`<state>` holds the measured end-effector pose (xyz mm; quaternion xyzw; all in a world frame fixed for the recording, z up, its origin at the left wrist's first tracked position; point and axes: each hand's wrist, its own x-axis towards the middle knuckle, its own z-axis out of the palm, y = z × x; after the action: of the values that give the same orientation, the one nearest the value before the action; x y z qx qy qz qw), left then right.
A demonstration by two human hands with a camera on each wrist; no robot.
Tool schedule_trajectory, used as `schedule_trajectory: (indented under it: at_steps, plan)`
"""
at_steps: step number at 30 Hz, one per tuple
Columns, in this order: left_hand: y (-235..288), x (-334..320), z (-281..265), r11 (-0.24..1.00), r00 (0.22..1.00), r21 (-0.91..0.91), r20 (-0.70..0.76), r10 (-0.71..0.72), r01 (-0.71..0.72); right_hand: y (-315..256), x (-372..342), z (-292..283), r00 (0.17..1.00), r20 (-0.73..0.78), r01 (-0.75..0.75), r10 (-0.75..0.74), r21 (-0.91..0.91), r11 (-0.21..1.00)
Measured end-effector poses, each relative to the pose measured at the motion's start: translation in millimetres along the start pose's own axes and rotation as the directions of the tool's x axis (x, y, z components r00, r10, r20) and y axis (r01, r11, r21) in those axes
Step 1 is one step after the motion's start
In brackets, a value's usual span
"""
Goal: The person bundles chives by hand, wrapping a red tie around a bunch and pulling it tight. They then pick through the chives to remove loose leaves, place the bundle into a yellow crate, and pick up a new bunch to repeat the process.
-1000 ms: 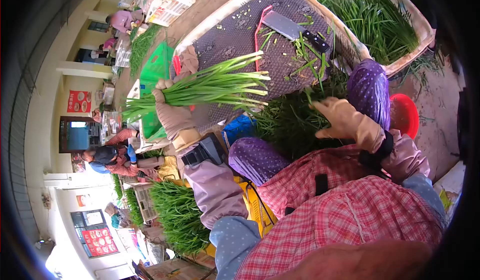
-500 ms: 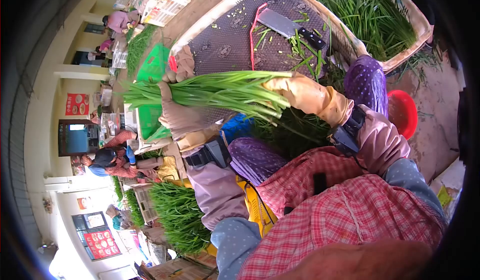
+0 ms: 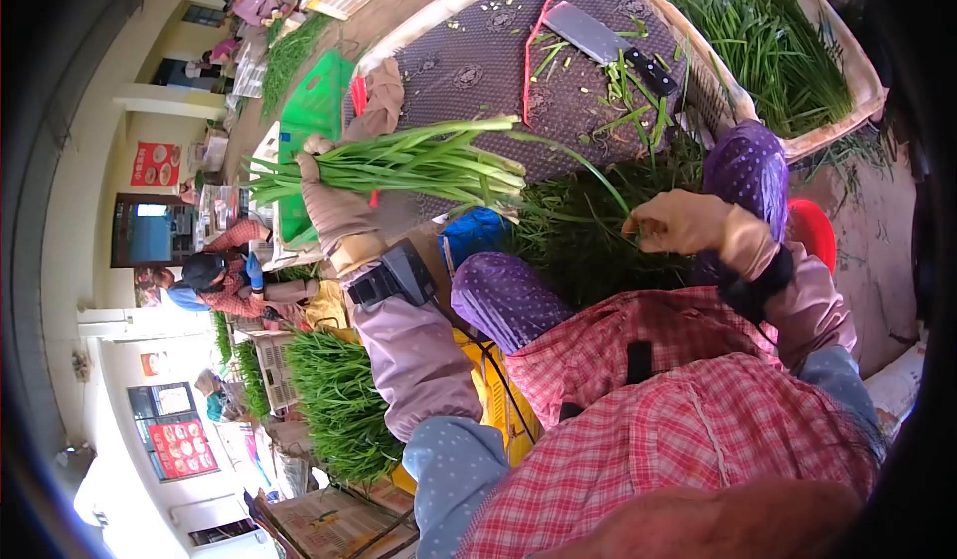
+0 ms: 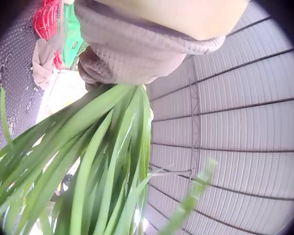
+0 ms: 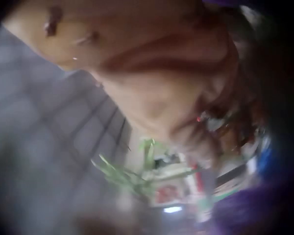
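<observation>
My left hand [image 3: 334, 200] has its fingers wrapped round the green bunch [image 3: 429, 163] in front of the textured mat [image 3: 488, 50] (a cleaver [image 3: 583, 33] lies there), while my right hand [image 3: 688, 225] pinches one long stalk [image 3: 581, 157].

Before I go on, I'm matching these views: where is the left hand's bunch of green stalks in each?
Head: the bunch of green stalks is above and left of centre, in the left hand.
Left wrist: lower left, below that hand.
Right wrist: green blades, low and left of centre, too blurred to identify.
Shared by head and left wrist: the green crate.
</observation>
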<state>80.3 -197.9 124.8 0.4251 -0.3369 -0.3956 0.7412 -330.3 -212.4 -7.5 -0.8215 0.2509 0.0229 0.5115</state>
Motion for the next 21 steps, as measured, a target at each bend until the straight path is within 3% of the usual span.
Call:
schedule_trajectory:
  at_steps: [1,2,3,4,5,6,9,10,12,13,16,18,20,21]
  plan:
    - [0.7,-2.1,0.7,1.000,1.000,0.001,0.003,0.001,-0.001,-3.9,-1.5,13.0,0.957,-0.236,-0.255,0.166,-0.423,0.869]
    - [1.1,-4.6,1.5,1.000,1.000,0.024,0.004,-0.002,0.002,-8.7,1.9,10.9,0.956,-0.244,-0.257,0.164,-0.422,0.870]
    - [1.4,-6.3,3.7,0.999,1.000,0.044,-0.002,-0.002,0.002,-18.4,7.5,5.7,0.896,-0.433,-0.045,-0.098,-0.308,0.950]
    - [-1.2,-4.1,0.3,0.999,1.000,0.040,-0.002,0.001,-0.001,-30.6,12.8,1.0,0.725,-0.617,0.200,-0.306,-0.236,0.951]
    - [-6.2,0.7,-6.6,1.000,1.000,-0.021,-0.001,-0.019,0.019,-55.9,12.5,-3.8,0.631,-0.699,0.130,-0.337,-0.333,0.934]
    - [-10.0,5.7,-9.7,0.996,0.999,-0.082,0.007,-0.041,0.041,-84.9,10.1,-10.6,0.525,-0.765,0.042,-0.373,-0.414,0.909]
    - [-18.1,8.9,-5.3,0.995,0.992,-0.092,0.120,-0.031,0.042,-118.9,23.3,-32.6,0.445,-0.642,0.047,-0.625,-0.680,0.732]
    - [-19.9,5.4,3.6,0.994,0.991,-0.099,0.128,-0.035,0.048,-114.3,40.1,-38.0,0.432,-0.607,0.027,-0.667,-0.731,0.682]
    - [-15.9,-6.9,36.6,0.964,0.996,-0.257,-0.024,-0.080,0.071,-96.0,73.5,-41.3,0.539,-0.568,-0.045,-0.622,-0.757,0.652]
    - [-12.9,-13.9,52.1,0.963,0.997,-0.261,-0.026,-0.078,0.068,-95.6,74.9,-47.1,0.540,-0.565,-0.044,-0.624,-0.760,0.649]
    - [-9.9,-22.6,65.8,0.970,0.992,-0.232,-0.087,-0.089,0.066,-95.6,72.2,-49.8,0.559,-0.533,0.097,-0.635,-0.719,0.688]
    - [-12.5,-6.6,41.4,0.972,0.989,-0.232,-0.136,-0.066,0.033,-85.7,56.6,-44.9,0.401,-0.612,0.373,-0.682,-0.571,0.732]
    - [-10.6,4.1,16.5,0.970,0.991,-0.244,-0.122,-0.053,0.022,-73.4,29.7,-45.5,0.393,-0.673,0.432,-0.626,-0.466,0.772]
    - [-10.7,8.2,4.5,0.966,0.994,-0.257,-0.099,-0.048,0.021,-66.1,14.3,-43.9,0.520,-0.722,0.449,-0.457,-0.225,0.865]
